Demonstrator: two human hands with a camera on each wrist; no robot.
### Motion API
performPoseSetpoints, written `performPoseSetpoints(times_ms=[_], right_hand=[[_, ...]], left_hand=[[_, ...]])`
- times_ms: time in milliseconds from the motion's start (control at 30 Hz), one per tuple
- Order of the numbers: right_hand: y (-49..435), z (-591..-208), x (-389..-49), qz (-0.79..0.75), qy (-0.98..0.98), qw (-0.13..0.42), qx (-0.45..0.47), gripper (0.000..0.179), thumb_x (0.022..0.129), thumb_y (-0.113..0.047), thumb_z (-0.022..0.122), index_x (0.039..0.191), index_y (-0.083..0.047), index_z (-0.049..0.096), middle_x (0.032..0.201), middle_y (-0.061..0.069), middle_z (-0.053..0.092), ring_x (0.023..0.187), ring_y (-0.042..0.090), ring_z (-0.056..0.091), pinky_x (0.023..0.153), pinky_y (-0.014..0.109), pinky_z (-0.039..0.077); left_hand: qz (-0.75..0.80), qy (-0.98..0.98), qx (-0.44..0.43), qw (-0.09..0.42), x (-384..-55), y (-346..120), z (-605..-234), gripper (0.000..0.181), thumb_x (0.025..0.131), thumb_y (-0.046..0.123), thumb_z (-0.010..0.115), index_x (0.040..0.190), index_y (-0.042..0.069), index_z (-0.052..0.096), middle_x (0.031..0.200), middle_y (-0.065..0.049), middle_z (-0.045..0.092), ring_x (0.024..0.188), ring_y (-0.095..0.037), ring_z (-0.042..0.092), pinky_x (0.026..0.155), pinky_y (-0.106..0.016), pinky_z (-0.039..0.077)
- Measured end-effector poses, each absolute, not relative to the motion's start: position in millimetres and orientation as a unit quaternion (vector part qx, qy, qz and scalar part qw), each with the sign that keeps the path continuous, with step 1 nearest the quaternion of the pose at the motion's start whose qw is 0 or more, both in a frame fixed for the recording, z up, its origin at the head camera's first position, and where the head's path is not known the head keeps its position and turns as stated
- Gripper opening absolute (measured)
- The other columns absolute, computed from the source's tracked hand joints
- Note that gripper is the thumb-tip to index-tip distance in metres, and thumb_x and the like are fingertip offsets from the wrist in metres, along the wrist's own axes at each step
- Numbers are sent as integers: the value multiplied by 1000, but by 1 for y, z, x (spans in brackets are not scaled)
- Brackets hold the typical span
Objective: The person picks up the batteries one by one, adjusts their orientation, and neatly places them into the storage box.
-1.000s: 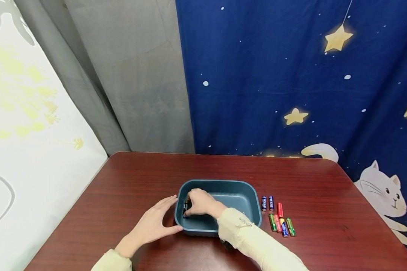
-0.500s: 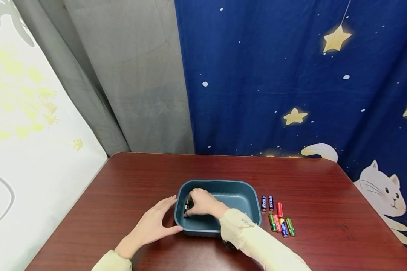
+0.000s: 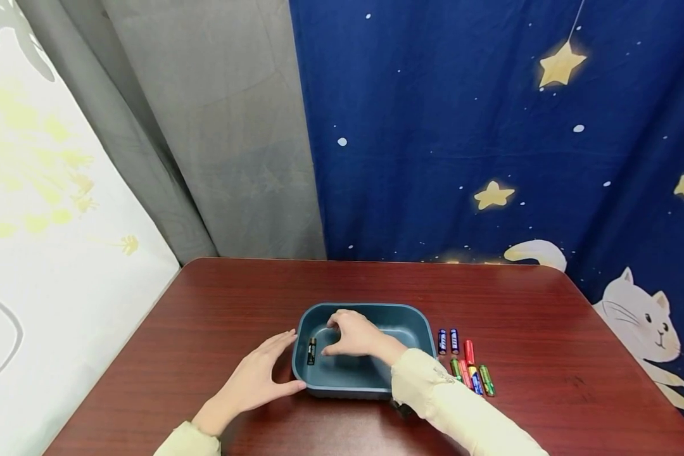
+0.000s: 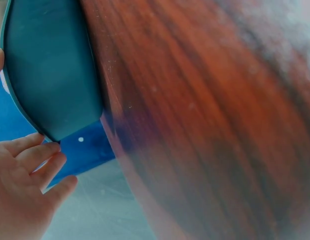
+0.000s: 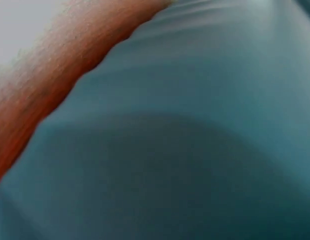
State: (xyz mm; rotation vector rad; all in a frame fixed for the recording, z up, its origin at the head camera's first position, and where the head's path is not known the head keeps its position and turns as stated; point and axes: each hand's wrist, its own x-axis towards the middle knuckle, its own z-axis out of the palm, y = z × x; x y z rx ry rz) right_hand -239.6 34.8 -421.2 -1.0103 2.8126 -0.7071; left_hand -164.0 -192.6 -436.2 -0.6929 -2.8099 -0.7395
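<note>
A blue-green rectangular bin [image 3: 376, 387] stands on the table, its left end touched by my left hand [image 3: 256, 370]. The thumb and fingers of that hand are spread along the rim, as the left wrist view also shows for the hand [image 4: 30, 175] against the bin wall [image 4: 50, 65]. Inside the bin, near its left wall, lies a black battery [image 3: 311, 351]. My right hand [image 3: 356, 334] hangs over the bin floor just right of that battery, thumb and fingers apart with nothing between them. The right wrist view holds mostly blurred bin surface [image 5: 170, 165].
Right of the bin lie several loose batteries: two blue ones, among them a blue battery [image 3: 454, 341], a red battery [image 3: 469, 351], and a green battery [image 3: 487, 380]. My right sleeve [image 3: 462, 402] partly covers this group. A blue curtain [image 3: 422, 158] hangs behind the table [image 3: 251, 285].
My right hand has let go of the black battery and moved right and up from it, leaving it on the bin floor. My left hand stays at the rim.
</note>
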Motion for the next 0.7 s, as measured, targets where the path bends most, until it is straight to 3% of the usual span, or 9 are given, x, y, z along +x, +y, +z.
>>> performPoseSetpoints(times_ms=[433, 700], right_hand=[[87, -406, -223, -307, 898, 16, -315, 55, 73, -36, 73, 115, -5, 58, 103, 9, 60, 93, 21, 56, 77, 33, 47], [129, -398, -216, -330, 884, -39, -330, 50, 74, -35, 73, 114, -9, 58, 94, -3, 57, 82, 16, 54, 69, 27, 47]], left_hand=[[-244, -938, -231, 81, -164, -192, -436, 80, 68, 56, 69, 134, 17, 46, 137, 1, 44, 125, -18, 40, 92, -44, 42], [-238, -939, -233, 85, -164, -193, -437, 81, 69, 58, 68, 134, 16, 46, 137, 2, 44, 125, -17, 40, 91, -44, 43]])
